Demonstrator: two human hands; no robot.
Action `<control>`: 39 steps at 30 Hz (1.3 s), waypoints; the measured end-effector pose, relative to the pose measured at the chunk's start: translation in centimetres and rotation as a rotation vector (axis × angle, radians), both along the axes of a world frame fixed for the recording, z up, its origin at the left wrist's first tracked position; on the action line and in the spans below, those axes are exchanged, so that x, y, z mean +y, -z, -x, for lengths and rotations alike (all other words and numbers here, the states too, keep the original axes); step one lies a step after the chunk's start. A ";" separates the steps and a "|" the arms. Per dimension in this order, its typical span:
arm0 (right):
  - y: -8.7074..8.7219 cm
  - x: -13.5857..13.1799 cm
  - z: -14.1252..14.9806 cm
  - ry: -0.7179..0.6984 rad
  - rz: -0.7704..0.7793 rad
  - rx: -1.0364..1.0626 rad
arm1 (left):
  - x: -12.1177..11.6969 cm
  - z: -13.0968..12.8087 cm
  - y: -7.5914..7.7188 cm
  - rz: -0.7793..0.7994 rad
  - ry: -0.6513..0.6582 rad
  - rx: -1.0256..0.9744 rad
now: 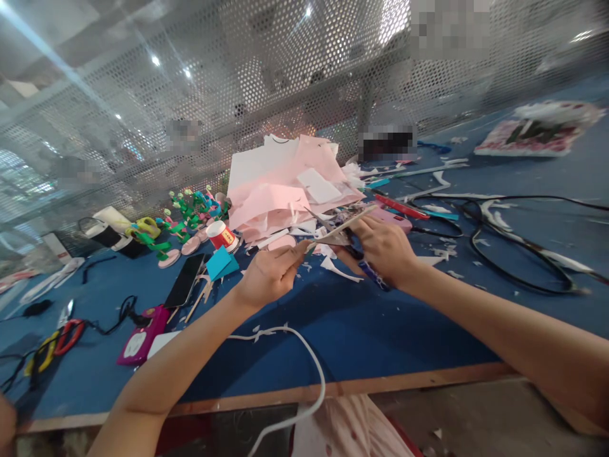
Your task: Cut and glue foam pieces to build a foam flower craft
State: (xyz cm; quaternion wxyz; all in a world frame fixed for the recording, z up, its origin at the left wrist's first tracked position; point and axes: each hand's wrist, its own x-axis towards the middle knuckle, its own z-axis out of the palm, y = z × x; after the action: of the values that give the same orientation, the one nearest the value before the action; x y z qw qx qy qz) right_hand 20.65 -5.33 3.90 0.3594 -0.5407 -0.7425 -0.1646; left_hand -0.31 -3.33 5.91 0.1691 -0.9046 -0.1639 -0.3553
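Observation:
My left hand (pixel 270 274) is closed in a pinch on the near end of a thin pale strip of paper (pixel 339 228). My right hand (pixel 383 247) is wrapped round the dark-handled scissors (pixel 354 244), whose blades meet the strip. Both hands hover above the blue table (pixel 361 324), just in front of a heap of pink and white paper sheets (pixel 285 184).
Left of the hands lie a black phone (pixel 184 280), a turquoise card (pixel 221 263), a red-and-white glue pot (pixel 221 235), green paper flower figures (pixel 188 212) and a magenta case (pixel 141 336). Black cables (pixel 504 238) loop on the right. A white cable (pixel 309 362) crosses the front edge. Perforated mesh stands behind.

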 end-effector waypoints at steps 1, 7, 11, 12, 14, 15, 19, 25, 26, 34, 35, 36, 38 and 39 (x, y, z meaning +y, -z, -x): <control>0.1 0.0 0.0 -0.006 -0.006 0.004 | 0.0 0.0 0.0 -0.008 -0.002 -0.002; 0.3 0.2 0.1 -0.125 -0.078 0.048 | 0.2 0.2 0.0 -0.087 0.035 0.000; 0.1 0.1 0.2 -0.180 -0.048 0.070 | 0.3 0.4 0.2 -0.088 0.019 0.029; 0.1 0.1 0.2 -0.188 -0.038 0.074 | 0.4 0.4 0.3 -0.087 0.012 0.033; 0.2 0.1 0.3 -0.210 -0.046 0.066 | 0.4 0.4 0.5 -0.090 0.007 0.038; 0.3 0.2 0.3 -0.221 -0.059 0.057 | 0.5 0.4 0.5 -0.086 0.005 0.044; 0.5 0.2 0.3 -0.242 -0.042 0.079 | 0.4 0.4 0.7 -0.034 -0.001 0.082; 0.3 0.0 -0.1 -0.218 0.077 0.152 | 0.0 0.3 0.4 -0.035 0.002 0.075; 0.3 0.1 -0.3 -0.205 0.092 0.141 | 0.0 0.3 0.4 -0.040 0.001 0.066; 0.7 0.6 -0.8 -0.151 0.062 0.046 | -0.1 0.1 -0.2 0.020 0.005 -0.020; 0.5 0.5 -0.7 -0.150 0.047 0.057 | -0.1 0.1 -0.4 0.016 0.006 -0.032; 0.4 0.5 -0.5 -0.149 0.036 0.071 | -0.2 0.1 -0.7 0.012 0.005 -0.043; 0.1 0.3 -0.2 -0.150 0.027 0.100 | -0.3 0.2 -1.2 0.003 -0.001 -0.054; 0.0 0.3 -0.1 -0.151 0.026 0.113 | -0.3 0.2 -1.4 -0.001 -0.004 -0.055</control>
State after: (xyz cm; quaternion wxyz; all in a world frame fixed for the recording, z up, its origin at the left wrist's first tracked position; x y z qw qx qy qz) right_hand 20.74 -5.03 3.88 0.4052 -0.4962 -0.7618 -0.0965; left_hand -0.51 -3.62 7.33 0.1659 -0.8941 -0.1701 -0.3797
